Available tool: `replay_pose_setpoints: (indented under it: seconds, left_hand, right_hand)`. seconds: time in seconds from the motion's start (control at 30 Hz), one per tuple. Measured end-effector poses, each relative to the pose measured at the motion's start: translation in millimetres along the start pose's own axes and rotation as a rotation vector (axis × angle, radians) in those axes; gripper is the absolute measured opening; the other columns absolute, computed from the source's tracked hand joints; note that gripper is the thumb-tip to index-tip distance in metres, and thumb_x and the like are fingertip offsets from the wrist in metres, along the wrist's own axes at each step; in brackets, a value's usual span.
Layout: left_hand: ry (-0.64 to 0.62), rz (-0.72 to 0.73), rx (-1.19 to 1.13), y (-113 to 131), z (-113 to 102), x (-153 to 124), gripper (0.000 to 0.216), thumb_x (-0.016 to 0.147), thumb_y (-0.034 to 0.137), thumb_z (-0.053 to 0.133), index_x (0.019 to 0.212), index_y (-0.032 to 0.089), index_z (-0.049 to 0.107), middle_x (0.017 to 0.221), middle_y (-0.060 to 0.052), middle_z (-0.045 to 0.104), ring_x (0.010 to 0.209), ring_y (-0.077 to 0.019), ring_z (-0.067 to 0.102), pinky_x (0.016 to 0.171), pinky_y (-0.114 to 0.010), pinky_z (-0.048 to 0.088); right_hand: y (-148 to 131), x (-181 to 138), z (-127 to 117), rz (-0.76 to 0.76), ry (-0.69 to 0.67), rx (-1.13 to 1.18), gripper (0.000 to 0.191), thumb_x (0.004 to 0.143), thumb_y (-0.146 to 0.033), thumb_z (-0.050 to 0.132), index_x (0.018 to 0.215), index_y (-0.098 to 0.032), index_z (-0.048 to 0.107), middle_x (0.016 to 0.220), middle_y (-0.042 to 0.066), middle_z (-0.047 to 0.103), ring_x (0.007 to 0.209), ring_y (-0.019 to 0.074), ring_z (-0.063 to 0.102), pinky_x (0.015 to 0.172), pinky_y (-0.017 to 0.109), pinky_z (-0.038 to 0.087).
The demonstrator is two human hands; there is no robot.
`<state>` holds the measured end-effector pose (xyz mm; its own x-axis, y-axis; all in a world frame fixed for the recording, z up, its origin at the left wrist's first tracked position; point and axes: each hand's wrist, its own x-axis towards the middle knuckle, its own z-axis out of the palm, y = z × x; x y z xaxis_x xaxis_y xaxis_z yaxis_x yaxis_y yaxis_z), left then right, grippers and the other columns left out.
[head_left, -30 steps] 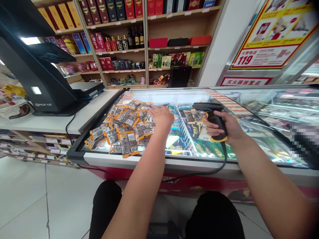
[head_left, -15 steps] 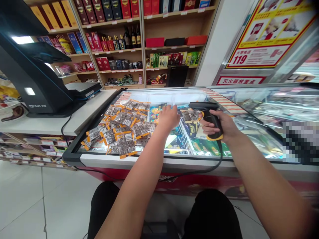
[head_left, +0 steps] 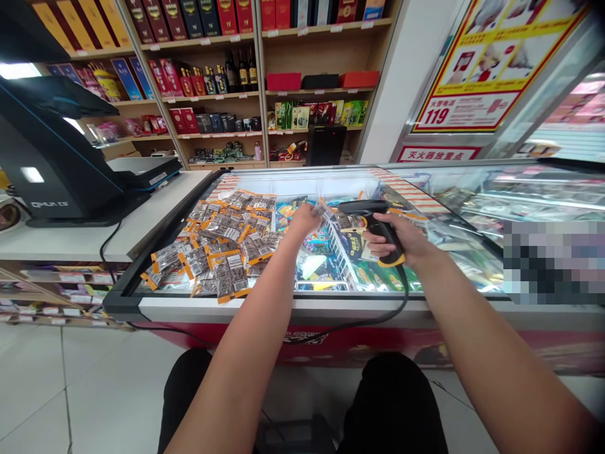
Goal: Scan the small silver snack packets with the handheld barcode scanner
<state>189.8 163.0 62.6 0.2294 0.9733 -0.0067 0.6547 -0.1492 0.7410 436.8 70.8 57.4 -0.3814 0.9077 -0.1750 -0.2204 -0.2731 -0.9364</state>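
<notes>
My right hand (head_left: pixel 401 243) is closed round the grip of a black and yellow barcode scanner (head_left: pixel 373 224), held over the glass lid of a chest freezer (head_left: pixel 302 306). My left hand (head_left: pixel 305 219) is closed on a small orange-edged snack packet (head_left: pixel 324 208), lifted just in front of the scanner's head. A heap of several similar packets (head_left: pixel 222 246) lies spread on the lid to the left. The scanner's black cable (head_left: pixel 359 318) hangs over the freezer's front edge.
A black till screen (head_left: pixel 47 164) stands on the white counter (head_left: pixel 70 243) at the left. Wooden shelves (head_left: pixel 265 94) with boxes and bottles line the far wall. A second freezer lid (head_left: pixel 496 195) runs to the right. My knees (head_left: pixel 302 403) are close to the freezer front.
My left hand left the packet heap, closed on one packet and brought it right, up to the scanner. The right hand with the scanner barely moved; the camera drifted right.
</notes>
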Motion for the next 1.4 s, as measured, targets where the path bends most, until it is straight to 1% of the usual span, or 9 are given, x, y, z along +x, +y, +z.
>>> replay_pose_setpoints:
  seconds: [0.2, 0.47, 0.63, 0.77, 0.87, 1.07, 1.2, 1.3, 1.4]
  left_hand:
    - [0.153, -0.155, -0.644, 1.5, 10.3, 8.3, 0.026, 0.107, 0.024, 0.068, 0.130, 0.023, 0.056, 0.129, -0.012, 0.076, 0.113, -0.0249, 0.075, 0.093, -0.034, 0.058]
    - [0.176, -0.193, -0.758, 4.2, 12.5, 7.2, 0.025, 0.103, 0.016, 0.069, 0.119, 0.025, 0.053, 0.114, -0.008, 0.071, 0.106, -0.0233, 0.070, 0.089, -0.034, 0.056]
    - [0.127, -0.108, -0.606, 0.7, 15.8, 9.1, 0.027, 0.108, 0.023, 0.063, 0.134, 0.020, 0.059, 0.129, -0.017, 0.077, 0.121, -0.0308, 0.074, 0.100, -0.038, 0.058]
    - [0.214, 0.067, -0.100, 0.3, 19.2, -2.9, 0.045, 0.103, 0.018, 0.067, 0.147, 0.011, 0.062, 0.156, -0.029, 0.067, 0.154, -0.0428, 0.058, 0.130, -0.049, 0.043]
    - [0.294, 0.088, 0.207, 1.7, 19.0, -14.6, 0.054, 0.103, 0.015, 0.062, 0.156, 0.011, 0.059, 0.166, -0.030, 0.057, 0.158, -0.0431, 0.052, 0.130, -0.052, 0.043]
    - [-0.013, 0.302, 0.438, 4.8, 22.8, -18.2, 0.039, 0.109, 0.020, 0.053, 0.142, 0.012, 0.073, 0.157, -0.026, 0.067, 0.153, -0.0387, 0.060, 0.127, -0.048, 0.051]
    - [-0.154, 0.451, 0.355, 9.2, 25.4, -16.7, 0.049, 0.113, 0.027, 0.049, 0.158, 0.014, 0.066, 0.169, -0.020, 0.063, 0.155, -0.0313, 0.062, 0.128, -0.040, 0.051]
    - [0.001, 0.358, 0.400, 6.7, 13.4, -15.0, 0.054, 0.112, 0.024, 0.048, 0.162, 0.013, 0.064, 0.177, -0.020, 0.057, 0.163, -0.0324, 0.056, 0.132, -0.043, 0.048]
    - [0.278, 0.054, 0.489, -6.6, -7.4, -8.6, 0.054, 0.109, 0.027, 0.052, 0.158, 0.011, 0.069, 0.190, -0.023, 0.040, 0.179, -0.0387, 0.034, 0.142, -0.054, 0.035]
  right_hand:
    - [1.4, -2.9, 3.7, 0.011, -0.009, -0.019, 0.046, 0.091, -0.054, 0.090, 0.103, -0.022, 0.059, 0.062, -0.007, 0.047, 0.044, 0.0051, 0.023, 0.044, 0.020, 0.026]
    - [1.8, -2.2, 4.3, 0.041, -0.070, -0.048, 0.052, 0.093, -0.060, 0.092, 0.106, -0.023, 0.058, 0.062, -0.009, 0.046, 0.045, 0.0042, 0.019, 0.044, 0.019, 0.023]
    - [1.2, -2.6, 3.5, 0.033, -0.058, -0.033, 0.053, 0.093, -0.061, 0.091, 0.106, -0.023, 0.058, 0.062, -0.009, 0.047, 0.045, 0.0037, 0.019, 0.044, 0.018, 0.024]
    - [0.1, -1.9, 1.9, 0.005, -0.033, -0.021, 0.053, 0.091, -0.060, 0.093, 0.103, -0.023, 0.057, 0.062, -0.009, 0.047, 0.045, 0.0032, 0.019, 0.043, 0.018, 0.026]
    - [-0.9, -2.1, 2.0, 0.012, -0.012, -0.008, 0.052, 0.090, -0.057, 0.095, 0.104, -0.022, 0.059, 0.062, -0.009, 0.047, 0.046, 0.0025, 0.020, 0.044, 0.017, 0.028]
    - [-0.7, -3.8, 2.1, 0.007, 0.000, 0.020, 0.045, 0.097, -0.054, 0.089, 0.109, -0.021, 0.061, 0.065, -0.008, 0.046, 0.046, 0.0022, 0.020, 0.046, 0.016, 0.029]
    - [0.0, -3.9, -1.9, 0.006, 0.001, 0.039, 0.045, 0.095, -0.052, 0.090, 0.101, -0.022, 0.057, 0.065, -0.007, 0.048, 0.045, 0.0028, 0.022, 0.045, 0.018, 0.034]
    - [0.4, -3.7, -5.1, 0.018, 0.010, 0.062, 0.045, 0.094, -0.052, 0.089, 0.099, -0.023, 0.054, 0.064, -0.007, 0.046, 0.046, 0.0032, 0.019, 0.045, 0.018, 0.034]
    - [1.4, -2.2, -8.2, 0.058, 0.024, 0.085, 0.049, 0.093, -0.054, 0.089, 0.093, -0.023, 0.051, 0.062, -0.007, 0.042, 0.048, 0.0036, 0.014, 0.044, 0.018, 0.032]
